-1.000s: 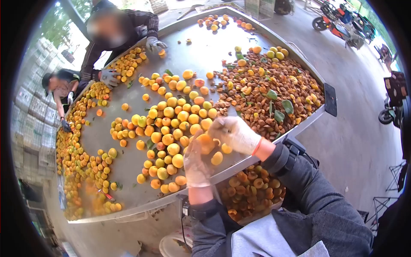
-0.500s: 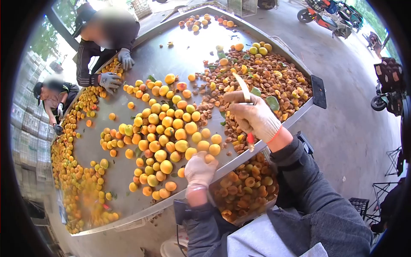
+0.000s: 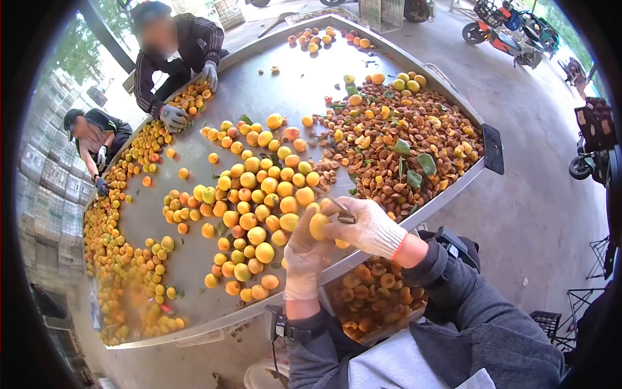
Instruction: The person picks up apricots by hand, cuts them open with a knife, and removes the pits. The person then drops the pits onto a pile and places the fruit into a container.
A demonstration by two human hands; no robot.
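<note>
My left hand (image 3: 303,259), in a pale glove, is closed around a yellow apricot (image 3: 319,227) above the near edge of the table. Close beside it, my gloved right hand (image 3: 370,228) grips a small knife (image 3: 347,219), whose blade lies against or just over the fruit; the exact contact is hard to make out. Whole apricots (image 3: 249,201) are heaped just beyond my left hand. Past my right hand spreads a pile of brown apricot pits (image 3: 389,155) mixed with leaves and a few fruits. Below the edge, a container holds halved apricots (image 3: 372,285).
The metal table (image 3: 146,214) has a raised rim. Two people work along its far left side, one with grey gloves (image 3: 173,118) among the apricots. A black flat device (image 3: 493,149) sits on the right corner. Scooters (image 3: 502,35) stand behind on the concrete floor.
My right hand has come down and left, bringing the knife to the fruit. My left hand has lifted an apricot from the pile's near edge. The view has shifted slightly.
</note>
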